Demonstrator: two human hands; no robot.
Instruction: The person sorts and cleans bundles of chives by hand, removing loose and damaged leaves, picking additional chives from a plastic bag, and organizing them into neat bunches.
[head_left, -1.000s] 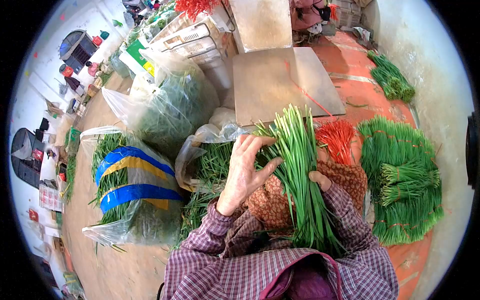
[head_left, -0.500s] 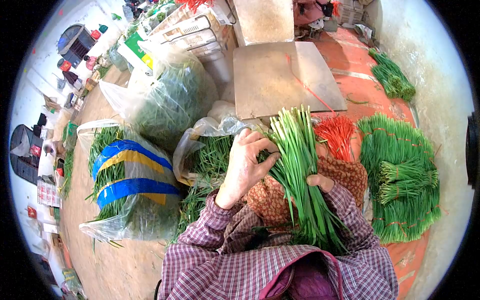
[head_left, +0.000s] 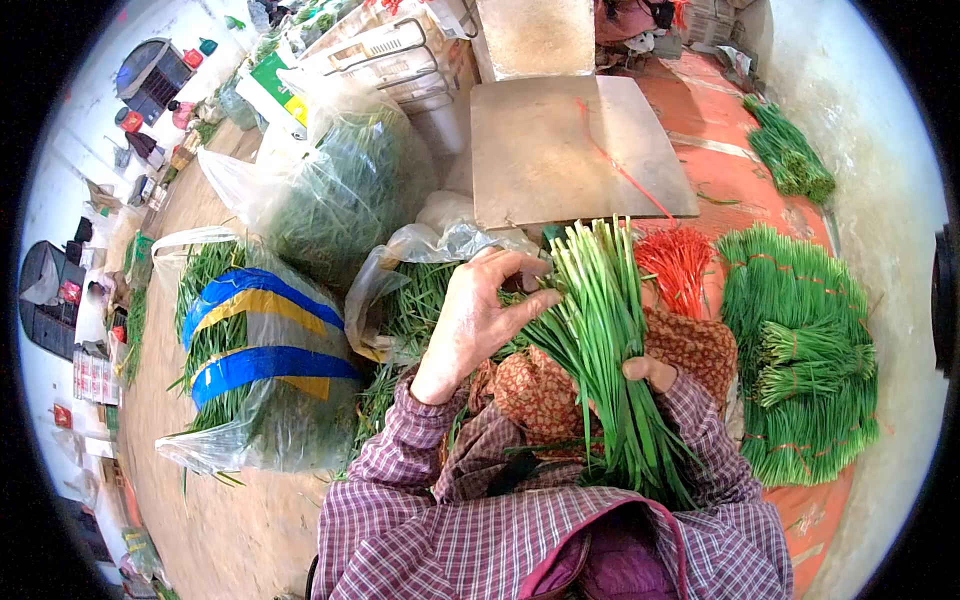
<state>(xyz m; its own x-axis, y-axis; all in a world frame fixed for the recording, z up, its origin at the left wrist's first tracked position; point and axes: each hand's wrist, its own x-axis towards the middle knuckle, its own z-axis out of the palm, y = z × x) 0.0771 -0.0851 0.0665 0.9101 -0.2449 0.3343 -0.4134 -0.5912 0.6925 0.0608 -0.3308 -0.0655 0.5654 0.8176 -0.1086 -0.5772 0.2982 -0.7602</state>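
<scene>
A thick bundle of garlic chives stands tilted in front of me, pale cut ends up and green leaves hanging toward my lap. My right hand is closed round its right side; only the thumb and part of the hand show, the fingers being behind the leaves. My left hand is at the bundle's upper left, thumb and index finger apart, the thumb tip by the stems. Its other fingers are partly hidden. Close behind the bundle lies a heap of red ties. A brown patterned cloth covers my lap.
Tied chives are stacked on the orange floor at right, with another bundle by the wall. A board with one red tie stands ahead. At left are a blue-and-yellow striped bag, a clear bag and an open bag of greens.
The left thumb and index finger have spread apart, and the hand has shifted slightly up. My right hand keeps its hold on the bundle, and the view has shifted slightly.
</scene>
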